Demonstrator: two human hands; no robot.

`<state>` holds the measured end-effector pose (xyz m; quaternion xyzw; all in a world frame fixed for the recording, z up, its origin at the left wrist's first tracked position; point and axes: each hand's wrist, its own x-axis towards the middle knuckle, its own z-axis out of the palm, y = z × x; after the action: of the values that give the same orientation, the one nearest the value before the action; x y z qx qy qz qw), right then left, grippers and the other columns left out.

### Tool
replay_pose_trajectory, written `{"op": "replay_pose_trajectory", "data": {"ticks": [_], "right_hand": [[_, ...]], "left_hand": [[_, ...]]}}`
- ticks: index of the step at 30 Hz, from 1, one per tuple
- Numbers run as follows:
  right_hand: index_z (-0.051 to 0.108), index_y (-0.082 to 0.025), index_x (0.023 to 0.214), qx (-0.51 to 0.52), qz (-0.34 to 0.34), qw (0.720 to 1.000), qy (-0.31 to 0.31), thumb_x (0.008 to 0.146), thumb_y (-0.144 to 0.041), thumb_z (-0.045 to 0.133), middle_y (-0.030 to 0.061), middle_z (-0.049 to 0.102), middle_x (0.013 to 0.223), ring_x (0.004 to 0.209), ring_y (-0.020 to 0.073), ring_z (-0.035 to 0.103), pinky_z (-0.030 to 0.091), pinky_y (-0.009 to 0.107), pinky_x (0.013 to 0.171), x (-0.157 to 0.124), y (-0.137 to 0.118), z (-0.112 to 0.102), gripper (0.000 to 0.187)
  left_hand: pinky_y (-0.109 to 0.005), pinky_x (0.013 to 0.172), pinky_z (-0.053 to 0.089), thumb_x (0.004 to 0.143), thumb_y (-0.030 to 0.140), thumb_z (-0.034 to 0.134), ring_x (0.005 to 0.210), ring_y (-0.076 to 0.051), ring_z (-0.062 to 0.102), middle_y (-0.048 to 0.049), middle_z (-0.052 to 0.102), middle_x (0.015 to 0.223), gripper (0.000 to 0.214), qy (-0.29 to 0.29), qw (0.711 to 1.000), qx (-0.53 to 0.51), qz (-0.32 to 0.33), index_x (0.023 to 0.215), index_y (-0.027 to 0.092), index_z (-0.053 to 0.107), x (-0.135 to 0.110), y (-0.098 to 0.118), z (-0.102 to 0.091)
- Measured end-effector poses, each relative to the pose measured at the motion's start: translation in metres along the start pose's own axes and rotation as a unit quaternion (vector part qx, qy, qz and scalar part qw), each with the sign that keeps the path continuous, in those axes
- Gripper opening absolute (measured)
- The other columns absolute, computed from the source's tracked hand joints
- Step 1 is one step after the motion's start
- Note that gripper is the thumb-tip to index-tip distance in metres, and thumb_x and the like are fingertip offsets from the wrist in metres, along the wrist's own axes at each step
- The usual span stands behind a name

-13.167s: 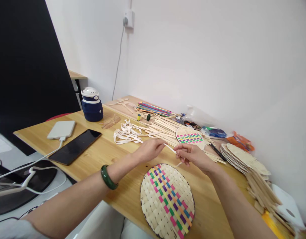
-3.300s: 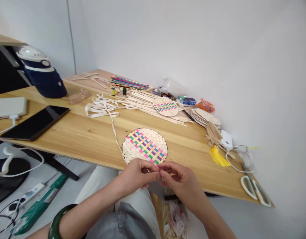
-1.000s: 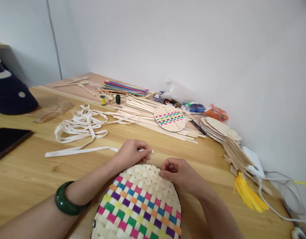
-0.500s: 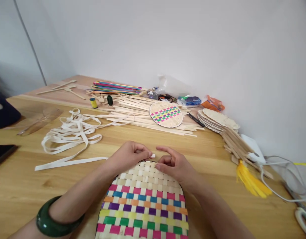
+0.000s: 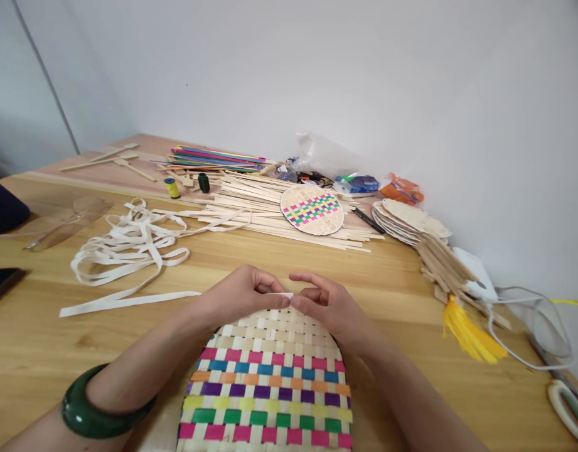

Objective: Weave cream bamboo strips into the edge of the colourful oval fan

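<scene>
A woven bamboo fan panel (image 5: pixel 270 342) with rows of pink, blue, orange, purple, yellow and green stands in front of me, its rounded edge upward. At that top edge my left hand (image 5: pixel 241 292) pinches the end of a white fabric tape (image 5: pixel 285 294) between thumb and fingers. My right hand (image 5: pixel 333 307) meets it there, its thumb against the tape's tip, index finger stretched out and the other fingers curled behind. The thumbs nearly touch. From behind my left wrist, a length of white tape (image 5: pixel 128 304) runs left to a loose tangled heap (image 5: pixel 142 242).
Behind lie bamboo strips (image 5: pixel 246 198), coloured strips (image 5: pixel 218 158), a yellow thread spool (image 5: pixel 172 188), a dark spool (image 5: pixel 203 182) and a small woven fan panel (image 5: pixel 312 209). At right are stacked panels (image 5: pixel 411 220), wooden sticks (image 5: pixel 444 263), a yellow tassel (image 5: pixel 472 333), a cable and scissors (image 5: pixel 568 408).
My right thumb has moved up from the panel's face to the tape's tip, closer to my left thumb. More of the tape's end shows along the top edge. The view has shifted slightly.
</scene>
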<state>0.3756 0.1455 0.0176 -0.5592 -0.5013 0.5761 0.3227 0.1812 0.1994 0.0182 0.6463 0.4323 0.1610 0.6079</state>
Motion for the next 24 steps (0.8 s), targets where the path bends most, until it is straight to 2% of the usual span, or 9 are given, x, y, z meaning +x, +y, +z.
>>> {"op": "replay_pose_trajectory", "data": {"ticks": [3,7,13,20,24], "right_hand": [[0.071,-0.02,0.1,0.014,-0.013,0.999,0.036,0.082,-0.05,0.067,0.0022,0.07,0.083,0.073,0.0154,0.06,0.044,0.028,0.066,0.001,-0.001,-0.002,0.034],[0.07,-0.018,0.077,-0.001,0.013,0.999,0.032,0.081,-0.055,0.066,0.0018,0.068,0.078,0.07,0.0149,0.057,0.043,0.028,0.064,-0.001,-0.005,-0.007,0.038],[0.068,-0.018,0.072,-0.043,0.034,0.998,-0.036,0.069,-0.055,0.077,-0.0011,0.061,0.068,0.061,0.0125,0.049,0.036,0.026,0.058,-0.006,-0.009,-0.011,0.038],[0.066,-0.018,0.069,-0.025,0.027,0.998,-0.047,0.067,-0.057,0.078,-0.0028,0.057,0.064,0.059,0.0104,0.045,0.033,0.025,0.056,-0.005,-0.007,-0.012,0.042],[0.067,-0.018,0.069,0.015,0.043,0.998,-0.044,0.065,-0.056,0.081,-0.0031,0.059,0.064,0.058,0.0102,0.046,0.034,0.025,0.056,-0.005,-0.009,-0.014,0.042]], "left_hand": [[-0.024,0.047,0.027,0.065,0.053,0.076,0.048,-0.01,0.038,0.0045,0.056,0.051,0.036,0.003,1.0,-0.013,-0.005,0.068,0.018,0.076,0.0,-0.001,-0.001],[-0.024,0.05,0.034,0.065,0.053,0.077,0.053,-0.012,0.047,0.0006,0.066,0.06,0.036,0.003,0.999,-0.033,-0.008,0.072,0.017,0.077,0.0,-0.001,-0.003],[-0.023,0.05,0.033,0.06,0.046,0.083,0.052,-0.01,0.046,0.0029,0.063,0.056,0.028,0.038,0.998,-0.051,-0.002,0.064,0.019,0.075,0.002,-0.002,-0.006],[-0.022,0.051,0.041,0.067,0.05,0.076,0.058,-0.013,0.056,-0.0028,0.073,0.068,0.032,0.043,0.994,-0.089,-0.048,0.071,0.018,0.078,-0.004,0.006,-0.01],[-0.022,0.048,0.041,0.071,0.05,0.073,0.052,-0.012,0.054,-0.0028,0.072,0.063,0.033,0.121,0.991,-0.037,-0.042,0.065,0.018,0.076,-0.004,0.007,-0.022]]}}
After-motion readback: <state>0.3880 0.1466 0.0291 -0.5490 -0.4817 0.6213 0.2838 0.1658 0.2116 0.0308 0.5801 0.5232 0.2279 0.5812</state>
